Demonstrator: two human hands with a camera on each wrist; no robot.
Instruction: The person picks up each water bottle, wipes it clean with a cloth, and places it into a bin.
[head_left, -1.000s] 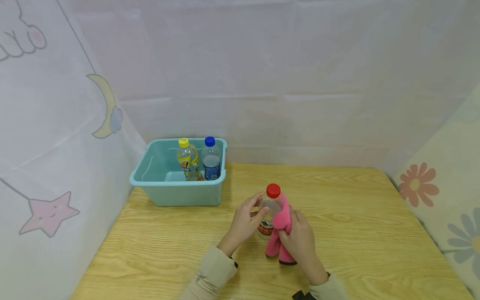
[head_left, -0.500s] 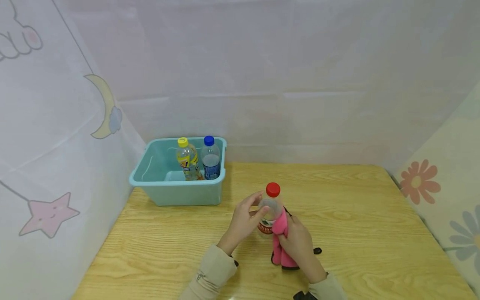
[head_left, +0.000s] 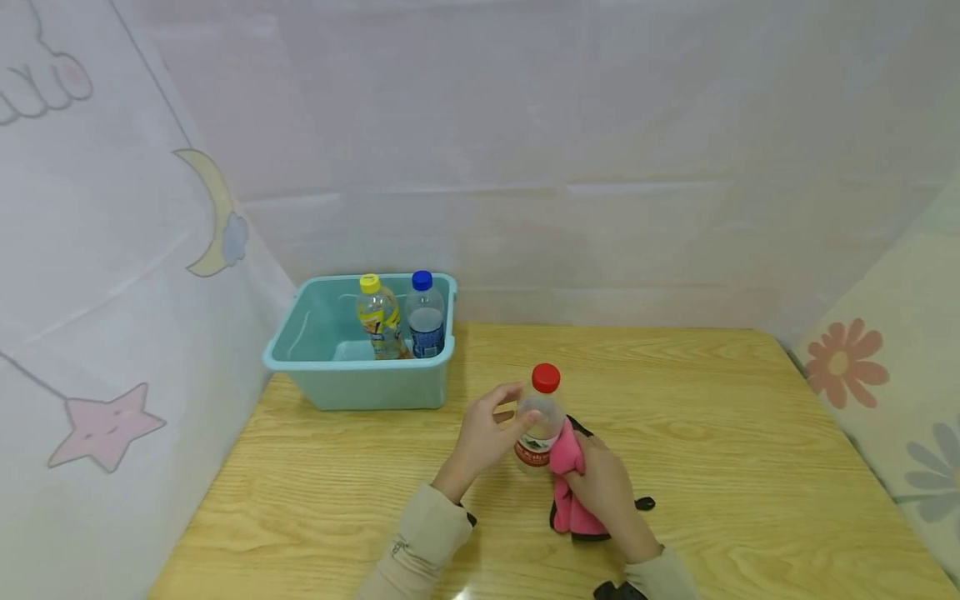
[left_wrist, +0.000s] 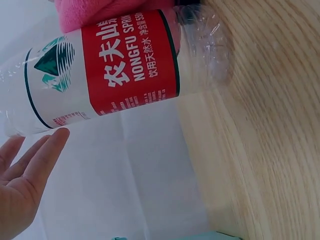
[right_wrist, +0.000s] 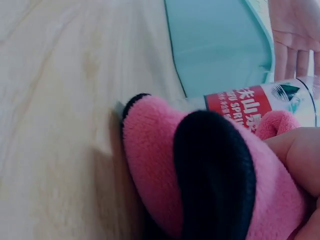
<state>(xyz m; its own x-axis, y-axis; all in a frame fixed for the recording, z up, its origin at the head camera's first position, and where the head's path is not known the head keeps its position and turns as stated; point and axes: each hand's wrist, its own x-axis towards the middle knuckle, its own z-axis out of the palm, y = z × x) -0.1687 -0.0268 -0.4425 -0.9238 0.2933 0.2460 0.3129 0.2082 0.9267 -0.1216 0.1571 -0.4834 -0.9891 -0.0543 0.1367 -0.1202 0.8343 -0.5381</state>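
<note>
A clear plastic bottle with a red cap and a red-and-white label stands upright on the table. My left hand holds its upper part from the left, thumb in front and fingers at the far side. In the left wrist view, fingertips touch the bottle near its shoulder. My right hand grips a bunched pink cloth with black edging and holds it against the bottle's right side. Folds of the cloth hang down and hide part of the bottle in the right wrist view.
A light blue plastic basin stands at the back left. Inside it are a yellow-capped bottle and a blue-capped bottle. The wooden table extends to the right, with a printed fabric backdrop behind.
My right hand has drawn the cloth down from beside the bottle's neck to its lower side. The cloth's black edging and a black tab now show. My left hand keeps its place on the bottle.
</note>
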